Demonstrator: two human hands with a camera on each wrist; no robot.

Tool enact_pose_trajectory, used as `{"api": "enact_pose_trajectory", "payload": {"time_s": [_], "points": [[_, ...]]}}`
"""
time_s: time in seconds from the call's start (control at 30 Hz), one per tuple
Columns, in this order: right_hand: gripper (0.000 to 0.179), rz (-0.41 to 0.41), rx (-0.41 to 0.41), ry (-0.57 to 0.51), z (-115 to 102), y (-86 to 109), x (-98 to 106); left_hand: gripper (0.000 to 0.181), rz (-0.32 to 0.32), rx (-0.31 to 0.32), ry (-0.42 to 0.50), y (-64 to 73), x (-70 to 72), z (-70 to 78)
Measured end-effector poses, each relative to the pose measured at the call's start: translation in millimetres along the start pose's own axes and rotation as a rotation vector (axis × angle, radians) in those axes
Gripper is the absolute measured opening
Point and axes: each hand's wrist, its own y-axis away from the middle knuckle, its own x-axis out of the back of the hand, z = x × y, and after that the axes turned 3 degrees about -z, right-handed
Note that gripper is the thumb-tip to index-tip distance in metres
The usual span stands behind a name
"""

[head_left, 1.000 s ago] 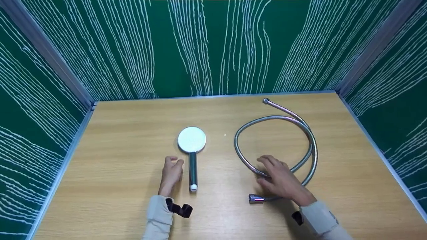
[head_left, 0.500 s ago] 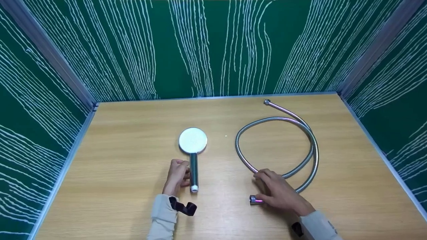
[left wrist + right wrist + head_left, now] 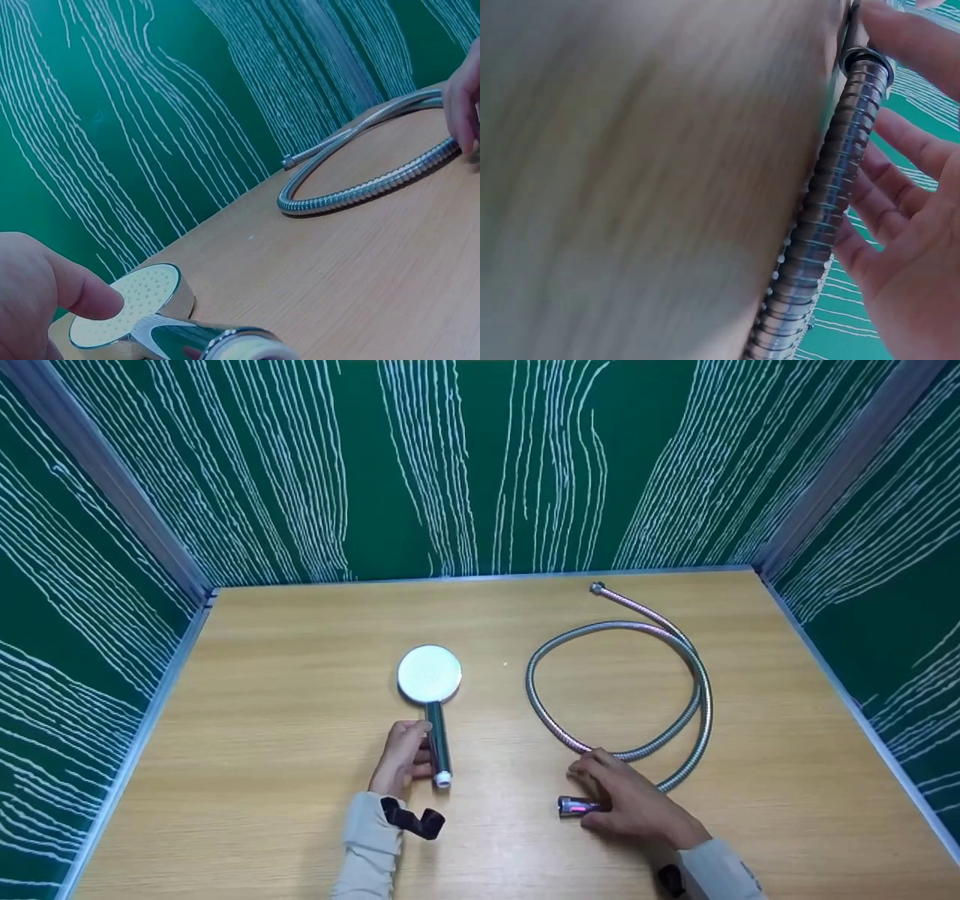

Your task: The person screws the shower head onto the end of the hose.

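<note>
A round white-faced shower head (image 3: 429, 673) with a shiny dark handle lies left of centre on the table. My left hand (image 3: 401, 754) holds its handle from the left, thumb on the near side and fingers partly hidden behind. In the left wrist view the thumb (image 3: 86, 292) shows in front of the shower head's face. A coiled metal shower hose (image 3: 703, 690) lies to the right. My right hand (image 3: 634, 799) is over its near end, thumb beside the connector (image 3: 577, 807). In the right wrist view its fingers (image 3: 900, 202) stand loosely spread behind the hose.
The hose's far end, a small nut (image 3: 597, 588), points toward the back edge. Green walls (image 3: 420, 465) with white wavy lines enclose the wooden table (image 3: 300, 660) at the back and sides.
My left hand has moved right onto the shower head's handle, whose lower end has swung slightly right. My right hand has come down and toward me around the hose's connector.
</note>
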Motion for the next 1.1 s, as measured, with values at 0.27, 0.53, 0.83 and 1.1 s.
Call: {"api": "enact_pose_trajectory", "payload": {"time_s": [0.27, 0.53, 0.83, 1.1], "points": [[0.05, 0.044, 0.079, 0.021, 1.1, 0.1, -4.7, 0.015, -0.065, 0.005, 0.027, -4.6, 2.3, -5.6], [0.043, 0.02, 0.084, -0.009, 1.7, -2.4, -5.1, 0.015, -0.055, 0.038, 0.05, -9.9, 0.2, -5.4], [0.037, -0.009, 0.019, -0.037, 0.1, -3.1, -2.1, 0.034, -0.033, -0.065, -0.034, -12.3, -2.8, -9.0], [0.032, 0.008, 0.037, -0.048, 0.5, -2.2, -2.6, 0.028, -0.124, -0.074, 0.044, -11.0, -2.1, -12.6]]}}
